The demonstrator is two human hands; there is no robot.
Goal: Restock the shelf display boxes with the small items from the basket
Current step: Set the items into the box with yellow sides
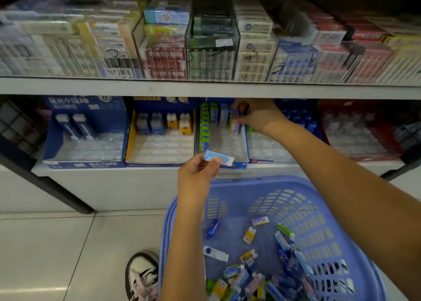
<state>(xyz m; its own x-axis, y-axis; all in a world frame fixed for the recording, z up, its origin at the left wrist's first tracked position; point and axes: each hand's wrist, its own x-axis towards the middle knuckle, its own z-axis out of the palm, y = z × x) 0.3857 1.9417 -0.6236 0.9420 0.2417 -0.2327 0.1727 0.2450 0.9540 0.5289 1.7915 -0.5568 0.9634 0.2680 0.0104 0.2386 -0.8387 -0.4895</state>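
Observation:
My left hand (196, 175) pinches a small blue-and-pink packet (218, 157) in front of the lower shelf, above the basket. My right hand (255, 116) reaches into the third display box (227, 145) and pinches a small purple item (235, 113) at the box's back right, over a purple pack standing there. Green packs line that box's left wall. The blue plastic basket (303, 211) sits on the floor below, holding several small erasers and packets (248, 234) spread over its bottom.
Other display boxes stand along the lower shelf: a blue one (84, 132) at left, a yellow-sided one (161, 139), more to the right. An upper shelf (205, 88) carries clear bins of packs. My shoe (141, 275) rests on the tiled floor left of the basket.

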